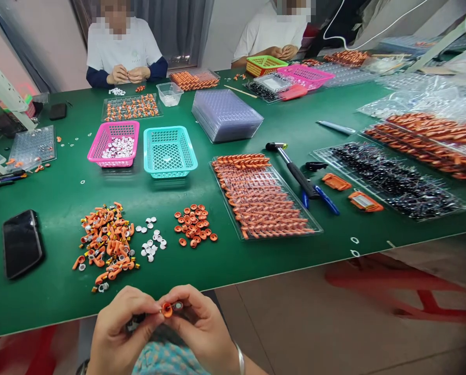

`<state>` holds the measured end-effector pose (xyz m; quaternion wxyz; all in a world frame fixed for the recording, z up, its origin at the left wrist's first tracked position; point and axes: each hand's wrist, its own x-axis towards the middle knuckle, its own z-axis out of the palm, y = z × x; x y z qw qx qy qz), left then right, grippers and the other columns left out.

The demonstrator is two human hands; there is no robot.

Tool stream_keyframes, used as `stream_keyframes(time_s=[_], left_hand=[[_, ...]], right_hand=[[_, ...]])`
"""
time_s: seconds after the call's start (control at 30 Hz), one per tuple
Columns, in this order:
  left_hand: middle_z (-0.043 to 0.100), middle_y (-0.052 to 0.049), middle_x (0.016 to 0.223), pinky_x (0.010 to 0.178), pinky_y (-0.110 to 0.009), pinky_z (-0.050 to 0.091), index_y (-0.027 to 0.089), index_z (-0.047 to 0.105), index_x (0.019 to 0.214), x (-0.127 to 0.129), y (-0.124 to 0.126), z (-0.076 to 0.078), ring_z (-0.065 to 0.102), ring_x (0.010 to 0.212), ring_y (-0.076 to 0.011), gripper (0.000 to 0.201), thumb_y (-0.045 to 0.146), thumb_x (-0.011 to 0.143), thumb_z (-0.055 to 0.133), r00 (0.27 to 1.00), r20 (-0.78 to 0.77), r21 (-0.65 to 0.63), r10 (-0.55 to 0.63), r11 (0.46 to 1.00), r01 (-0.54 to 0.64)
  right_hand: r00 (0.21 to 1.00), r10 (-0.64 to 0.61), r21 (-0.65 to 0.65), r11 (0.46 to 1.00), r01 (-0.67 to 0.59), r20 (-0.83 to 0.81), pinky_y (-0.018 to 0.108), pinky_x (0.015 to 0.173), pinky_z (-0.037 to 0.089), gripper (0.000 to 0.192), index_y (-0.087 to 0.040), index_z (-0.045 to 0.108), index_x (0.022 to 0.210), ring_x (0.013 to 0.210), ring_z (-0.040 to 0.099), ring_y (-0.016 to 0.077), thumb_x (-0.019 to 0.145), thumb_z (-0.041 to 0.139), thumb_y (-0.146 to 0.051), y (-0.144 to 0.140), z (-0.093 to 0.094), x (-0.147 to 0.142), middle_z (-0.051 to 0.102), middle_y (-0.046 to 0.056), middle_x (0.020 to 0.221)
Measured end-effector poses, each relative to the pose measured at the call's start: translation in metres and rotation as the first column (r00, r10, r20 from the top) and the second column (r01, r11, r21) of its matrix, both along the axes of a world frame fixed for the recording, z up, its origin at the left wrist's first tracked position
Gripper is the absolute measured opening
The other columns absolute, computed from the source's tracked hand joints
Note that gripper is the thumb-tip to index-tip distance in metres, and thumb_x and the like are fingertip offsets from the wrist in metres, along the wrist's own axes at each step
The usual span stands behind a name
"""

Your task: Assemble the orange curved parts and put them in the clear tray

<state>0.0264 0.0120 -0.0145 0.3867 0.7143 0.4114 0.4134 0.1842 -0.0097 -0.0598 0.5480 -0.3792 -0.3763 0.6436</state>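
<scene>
Both hands meet just below the green worktop (233, 260) edge: left hand (115, 333) and right hand (201, 325) fingers pinch one small orange ring part (166, 309) together.

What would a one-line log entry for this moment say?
left hand: pinches orange part | right hand: pinches same part | near: orange pile on table

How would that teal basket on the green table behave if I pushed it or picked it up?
The teal basket looks empty and thin-walled with open mesh, so it is probably very light. Its flat base on the green table suggests it would slide rather than tip. The walls might flex slightly under a pinch.
</scene>
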Motion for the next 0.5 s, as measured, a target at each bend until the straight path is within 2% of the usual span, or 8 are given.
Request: stream_keyframes(time_s=[0.2, 0.33, 0.5], left_hand=[[0.071, -0.001, 0.076, 0.062, -0.022, 0.055, 0.025, 0.072, 0.091, -0.0003, 0.0018, 0.0042, 0.066, 0.069, -0.0159, 0.015, 0.012, 0.085, 0.067, 0.999, -0.009, -0.046, -0.035, 0.998, 0.034], [0.070, -0.002, 0.076, 0.061, -0.022, 0.053, 0.024, 0.072, 0.089, -0.0002, 0.0008, 0.0065, 0.066, 0.069, -0.0162, 0.010, 0.017, 0.087, 0.066, 1.000, 0.003, -0.155, -0.030, 0.987, 0.030], [0.068, -0.001, 0.076, 0.061, -0.021, 0.052, 0.024, 0.072, 0.086, 0.0018, 0.0022, 0.0050, 0.065, 0.069, -0.0155, 0.006, 0.023, 0.087, 0.067, 1.000, 0.029, -0.266, -0.005, 0.964, 0.013]], right_hand=[[0.999, -0.027, 0.115, 0.993, 0.032, -0.045, 0.030, 0.074, 0.056, 0.007, -0.024, 0.060, 0.087, 0.080, 0.070, 0.0177, 0.087, 0.066, -0.022, -0.0013, -0.0045, 0.0000, 0.075, 0.004, 0.087], [0.996, -0.048, 0.191, 0.981, 0.033, 0.079, 0.031, 0.074, 0.055, 0.012, -0.023, 0.061, 0.083, 0.080, 0.070, 0.0187, 0.085, 0.063, -0.012, 0.0012, -0.0038, 0.0032, 0.076, 0.005, 0.086], [0.982, -0.030, 0.194, 0.981, -0.007, 0.186, 0.032, 0.072, 0.056, 0.015, -0.024, 0.058, 0.086, 0.082, 0.072, 0.0206, 0.084, 0.059, -0.009, 0.0010, -0.0028, 0.0052, 0.075, 0.006, 0.090]])
